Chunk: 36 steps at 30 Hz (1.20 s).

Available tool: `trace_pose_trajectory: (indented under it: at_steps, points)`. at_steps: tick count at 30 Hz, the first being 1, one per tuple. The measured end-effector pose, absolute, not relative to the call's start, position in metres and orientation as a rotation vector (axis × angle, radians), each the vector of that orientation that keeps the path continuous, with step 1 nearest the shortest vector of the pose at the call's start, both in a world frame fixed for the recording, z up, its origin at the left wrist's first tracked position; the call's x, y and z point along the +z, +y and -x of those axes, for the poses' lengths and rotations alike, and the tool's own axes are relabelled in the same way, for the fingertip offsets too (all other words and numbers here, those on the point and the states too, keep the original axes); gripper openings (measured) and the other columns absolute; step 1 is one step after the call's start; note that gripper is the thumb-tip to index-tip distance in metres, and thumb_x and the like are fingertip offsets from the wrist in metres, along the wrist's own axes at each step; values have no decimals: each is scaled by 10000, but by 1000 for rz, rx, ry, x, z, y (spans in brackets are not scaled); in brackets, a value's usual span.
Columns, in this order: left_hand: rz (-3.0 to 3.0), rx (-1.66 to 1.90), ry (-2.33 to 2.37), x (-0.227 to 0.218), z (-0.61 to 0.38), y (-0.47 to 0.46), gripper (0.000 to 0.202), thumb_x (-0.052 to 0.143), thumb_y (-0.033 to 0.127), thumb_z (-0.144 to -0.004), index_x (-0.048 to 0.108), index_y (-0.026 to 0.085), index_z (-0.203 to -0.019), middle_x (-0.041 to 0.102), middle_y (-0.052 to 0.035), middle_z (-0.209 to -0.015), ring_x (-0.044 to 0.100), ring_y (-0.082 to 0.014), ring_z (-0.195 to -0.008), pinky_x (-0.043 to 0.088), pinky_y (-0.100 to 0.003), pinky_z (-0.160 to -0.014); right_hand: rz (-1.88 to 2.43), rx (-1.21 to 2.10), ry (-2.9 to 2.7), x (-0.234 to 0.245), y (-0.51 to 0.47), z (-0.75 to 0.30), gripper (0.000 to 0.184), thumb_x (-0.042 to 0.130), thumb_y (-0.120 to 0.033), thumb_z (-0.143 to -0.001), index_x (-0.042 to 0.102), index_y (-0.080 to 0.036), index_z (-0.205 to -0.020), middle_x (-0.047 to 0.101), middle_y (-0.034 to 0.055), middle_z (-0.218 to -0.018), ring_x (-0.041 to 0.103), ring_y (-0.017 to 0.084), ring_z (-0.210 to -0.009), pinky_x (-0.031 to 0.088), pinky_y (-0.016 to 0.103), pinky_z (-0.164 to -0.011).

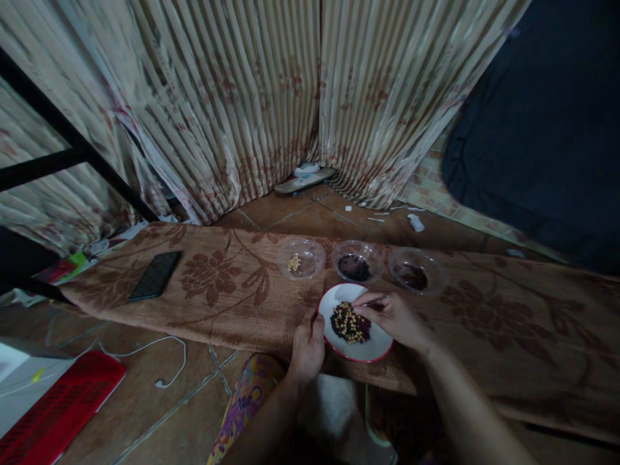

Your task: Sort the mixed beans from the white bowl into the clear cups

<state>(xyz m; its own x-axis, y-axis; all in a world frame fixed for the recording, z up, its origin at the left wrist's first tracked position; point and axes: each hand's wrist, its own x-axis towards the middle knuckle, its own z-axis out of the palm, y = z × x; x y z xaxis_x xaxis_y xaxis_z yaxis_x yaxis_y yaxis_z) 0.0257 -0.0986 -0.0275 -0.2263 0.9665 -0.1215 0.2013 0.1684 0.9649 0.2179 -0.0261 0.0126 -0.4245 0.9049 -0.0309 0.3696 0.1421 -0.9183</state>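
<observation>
A white plate with a red rim (pixel 372 349) lies on a brown flowered cloth (pixel 217 290) and carries a heap of mixed pale and dark beans (pixel 349 323). My left hand (pixel 307 345) grips the plate's left edge, fingers closed on the rim. My right hand (pixel 394 315) hovers over the plate's upper right, fingers pinched on a thin tool that looks like tweezers (pixel 375 301). Beyond the plate stand three clear bowls: one with pale beans (pixel 301 259), one with dark beans (pixel 358 261), one with reddish beans (pixel 417 271).
A dark phone (pixel 155 275) lies on the cloth at the left. A white cable (pixel 165 361) and a red flat object (pixel 58 407) rest on the tiled floor. Striped curtains (pixel 271 97) hang behind, with a sandal (pixel 304 179) below them. A dark cloth (pixel 542 123) fills the right.
</observation>
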Motion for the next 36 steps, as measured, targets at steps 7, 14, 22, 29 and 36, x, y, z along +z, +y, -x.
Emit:
trace_pose_trajectory:
  at_steps: [7,14,22,29,36]
  points:
    - [-1143,1133,1628,-27,-26,-99,425,383,381,-929,603,128,-1189,710,-104,-1045,642,-223,-963,459,-344,-907,1290,1238,-1922,10,-26,-219,252,646,-428,-810,757,-211,-876,759,42,-890,695,222,-795,533,316,-722]
    - [-1175,1147,1584,-26,-26,-99,399,382,378,-935,621,133,-1139,707,-102,-1048,636,-227,-979,462,-343,-899,1282,1248,-1920,11,-26,-219,265,654,-429,-806,751,-203,-904,761,43,-880,698,219,-796,536,306,-722]
    - [-1159,1155,1594,-27,-26,-99,405,389,366,-934,613,128,-1172,695,-106,-1098,622,-227,-1026,435,-343,-942,1212,1206,-1750,19,-25,-222,278,679,-439,-781,748,-179,-850,749,62,-852,677,206,-758,533,294,-668]
    - [-1099,1178,1593,-28,-26,-99,426,416,376,-922,618,101,-1177,675,-136,-1162,603,-248,-1089,418,-372,-991,1265,864,-1411,26,-7,-228,288,697,-438,-750,740,-169,-844,709,48,-677,604,171,-567,478,284,-513]
    - [-1121,1167,1613,-23,-26,-99,423,408,362,-925,617,112,-1195,683,-123,-1163,600,-240,-1118,418,-375,-1012,1307,720,-1350,20,9,-229,251,705,-408,-734,737,-166,-792,745,82,-833,664,207,-714,526,325,-657]
